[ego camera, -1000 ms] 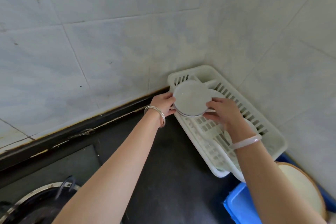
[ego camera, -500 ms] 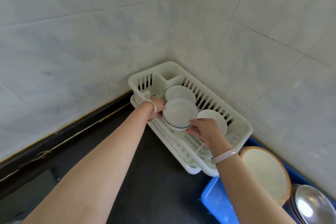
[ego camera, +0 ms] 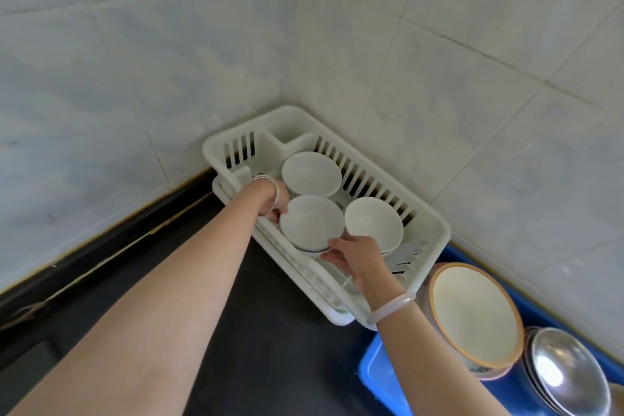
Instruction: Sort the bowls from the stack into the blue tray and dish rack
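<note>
A white dish rack (ego camera: 435,230) stands in the tiled corner. Three white bowls lie upside down in it. The near bowl (ego camera: 310,223) has a blue rim line; my left hand (ego camera: 275,204) grips its left edge and my right hand (ego camera: 354,253) its front right edge. A second bowl (ego camera: 310,172) lies behind it, a third bowl (ego camera: 373,223) to its right. The blue tray (ego camera: 374,365) sits at the lower right, holding a brown-rimmed bowl (ego camera: 472,314) and stacked metal bowls (ego camera: 567,371), all inverted.
The dark countertop (ego camera: 236,331) runs under my forearms. Grey tiled walls (ego camera: 169,61) close in behind and to the right of the rack. A dark ledge (ego camera: 101,246) lines the counter's back edge at the left.
Both hands have lowered the blue-rimmed bowl from above the rack down into it, in front of the other bowls. The view has swung right, bringing the tray's bowls into sight.
</note>
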`<action>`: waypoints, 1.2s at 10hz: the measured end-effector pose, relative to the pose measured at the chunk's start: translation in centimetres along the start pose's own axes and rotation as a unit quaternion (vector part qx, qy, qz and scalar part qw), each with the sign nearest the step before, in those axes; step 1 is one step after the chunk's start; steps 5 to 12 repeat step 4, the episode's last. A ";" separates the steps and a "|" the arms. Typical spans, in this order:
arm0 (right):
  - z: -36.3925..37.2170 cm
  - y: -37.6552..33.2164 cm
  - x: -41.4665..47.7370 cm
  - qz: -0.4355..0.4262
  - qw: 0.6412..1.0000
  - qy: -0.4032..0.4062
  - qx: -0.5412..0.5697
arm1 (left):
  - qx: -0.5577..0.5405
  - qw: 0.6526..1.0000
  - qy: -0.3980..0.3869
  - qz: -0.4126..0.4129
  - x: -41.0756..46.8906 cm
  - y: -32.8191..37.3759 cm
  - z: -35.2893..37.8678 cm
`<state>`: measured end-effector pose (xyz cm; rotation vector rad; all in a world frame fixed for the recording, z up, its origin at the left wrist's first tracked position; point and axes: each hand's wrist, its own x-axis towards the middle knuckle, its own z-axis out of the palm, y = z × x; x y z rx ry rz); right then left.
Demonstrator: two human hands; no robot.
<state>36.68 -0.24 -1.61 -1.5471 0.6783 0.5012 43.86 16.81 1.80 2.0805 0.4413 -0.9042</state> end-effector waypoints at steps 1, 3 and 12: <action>-0.1 -0.1 -0.2 0.007 1.000 -0.007 -0.012 | -0.038 0.999 0.002 -0.014 0.3 0.0 0.1; -0.6 -0.8 -1.6 0.034 0.998 -0.031 -0.041 | -0.096 0.994 0.051 0.009 0.5 -0.2 0.9; -1.9 -1.8 -3.0 -0.052 0.997 0.025 -0.048 | -0.028 0.989 0.136 0.040 0.0 -0.6 1.4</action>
